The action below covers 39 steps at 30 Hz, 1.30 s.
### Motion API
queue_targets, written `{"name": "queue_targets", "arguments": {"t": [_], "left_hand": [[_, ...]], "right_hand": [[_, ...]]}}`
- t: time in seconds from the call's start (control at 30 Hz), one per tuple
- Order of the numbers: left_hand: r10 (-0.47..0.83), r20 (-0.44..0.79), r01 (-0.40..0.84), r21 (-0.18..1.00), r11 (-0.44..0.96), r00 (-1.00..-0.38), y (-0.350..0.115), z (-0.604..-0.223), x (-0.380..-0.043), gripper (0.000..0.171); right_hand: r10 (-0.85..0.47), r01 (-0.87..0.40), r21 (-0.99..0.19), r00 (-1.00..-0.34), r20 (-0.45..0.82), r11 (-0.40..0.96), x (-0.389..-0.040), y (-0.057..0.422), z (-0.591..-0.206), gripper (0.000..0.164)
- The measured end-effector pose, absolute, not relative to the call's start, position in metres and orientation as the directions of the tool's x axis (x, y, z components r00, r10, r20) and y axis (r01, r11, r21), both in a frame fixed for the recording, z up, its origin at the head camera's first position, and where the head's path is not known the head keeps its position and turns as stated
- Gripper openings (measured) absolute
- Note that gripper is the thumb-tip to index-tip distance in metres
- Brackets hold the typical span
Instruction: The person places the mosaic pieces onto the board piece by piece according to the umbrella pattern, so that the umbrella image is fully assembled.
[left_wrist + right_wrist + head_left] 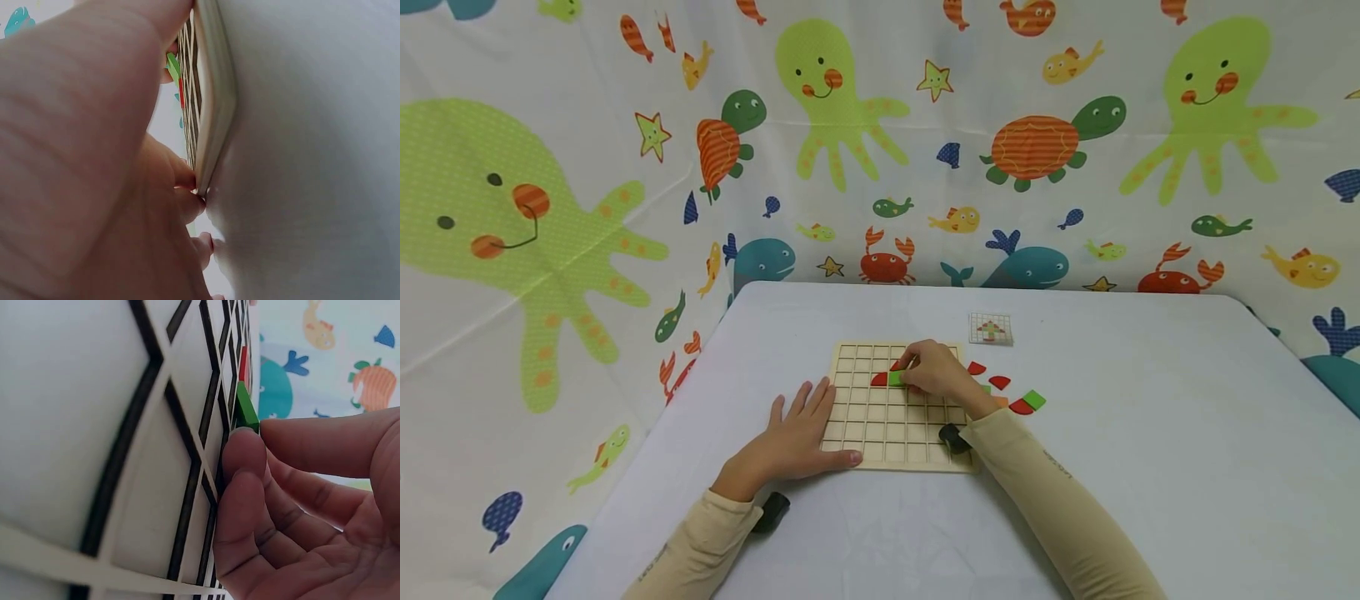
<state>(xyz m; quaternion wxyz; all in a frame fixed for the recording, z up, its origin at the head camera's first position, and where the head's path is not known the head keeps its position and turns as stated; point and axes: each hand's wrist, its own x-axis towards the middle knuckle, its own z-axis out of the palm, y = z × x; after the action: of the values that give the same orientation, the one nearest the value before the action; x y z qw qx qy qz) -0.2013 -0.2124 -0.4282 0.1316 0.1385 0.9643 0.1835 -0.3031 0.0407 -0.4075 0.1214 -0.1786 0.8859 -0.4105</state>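
A wooden grid board (880, 433) lies on the white table. At its left edge rests my left hand (797, 437), fingers spread and straight, the thumb along the front corner. Over the upper middle of the grid, my right hand (934, 371) pinches a green square tile (895, 378) between thumb and fingertips; the right wrist view shows this green tile (246, 406) tilted close to the grid. Just left of it a red quarter-round tile (880, 380) lies in a cell. Another red piece (895, 365) shows behind it, partly hidden by the right hand.
Right of the board lie loose tiles: red quarter-rounds (1000, 382), a green square (1034, 400) and an orange piece (1001, 402) partly behind the right wrist. A small pattern card (991, 328) sits behind the board. A curtain with sea animals (880, 100) hangs beyond the table.
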Motion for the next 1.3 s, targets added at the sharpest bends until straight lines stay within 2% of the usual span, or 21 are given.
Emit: {"name": "queue_targets", "arguments": {"t": [0.5,0.83,1.3], "left_hand": [[0.320,-0.220,0.218,0.389,0.895,-0.922,-0.211,-0.430,-0.205,0.123],[0.311,-0.217,0.212,0.384,0.899,-0.925,-0.212,-0.432,-0.207,0.124],[0.311,-0.214,0.217,0.373,0.902,-0.926,-0.214,-0.436,-0.210,0.126]], "right_hand": [[-0.513,-0.274,-0.746,-0.852,-0.105,0.607,-0.308,0.055,-0.395,0.017],[-0.528,-0.280,-0.757,-0.843,-0.099,0.590,-0.313,0.076,-0.383,0.026],[-0.400,-0.227,-0.690,-0.911,-0.098,0.687,-0.322,0.119,-0.371,0.038]]}}
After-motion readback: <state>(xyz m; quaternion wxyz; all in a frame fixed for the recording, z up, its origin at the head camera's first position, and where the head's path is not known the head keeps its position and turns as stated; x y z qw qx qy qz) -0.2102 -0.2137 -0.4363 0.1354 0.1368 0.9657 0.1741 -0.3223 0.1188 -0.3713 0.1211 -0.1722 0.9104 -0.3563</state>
